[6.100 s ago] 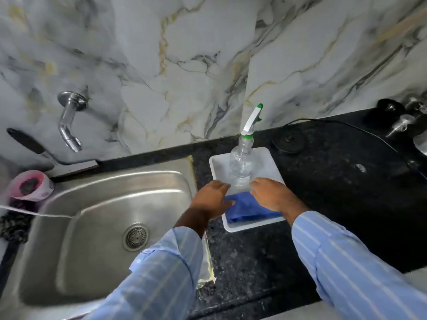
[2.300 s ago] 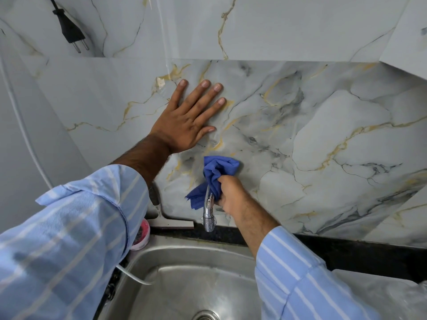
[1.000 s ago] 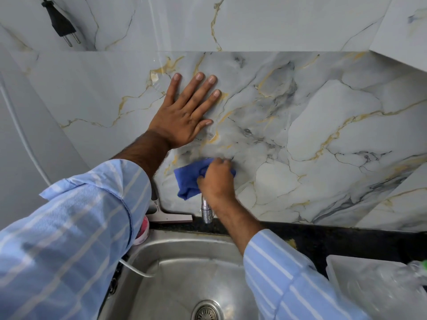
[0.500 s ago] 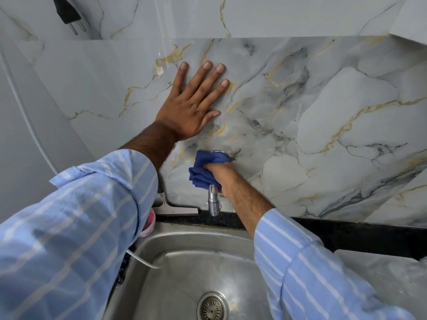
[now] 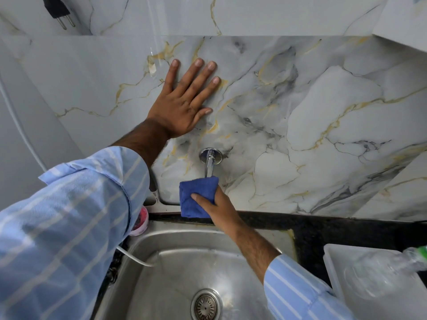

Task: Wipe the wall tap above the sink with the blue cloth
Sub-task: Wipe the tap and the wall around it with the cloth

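The chrome wall tap [image 5: 209,160] sticks out of the marble wall above the steel sink [image 5: 175,262]. Its round base and upper pipe show; the lower spout is hidden inside the blue cloth [image 5: 196,196]. My right hand [image 5: 217,204] grips the cloth around that lower part of the tap, thumb on the front. My left hand [image 5: 184,100] lies flat on the wall above and left of the tap, fingers spread, holding nothing.
A white tray [image 5: 332,255] with a clear spray bottle [image 5: 388,271] sits on the black counter at right. A pink tub [image 5: 141,221] and a squeegee [image 5: 154,192] stand left of the sink. A black plug [image 5: 57,10] hangs at top left.
My right hand has slid the cloth down from the tap's base to its lower spout, uncovering the base and upper pipe. My left hand stays pressed on the wall.
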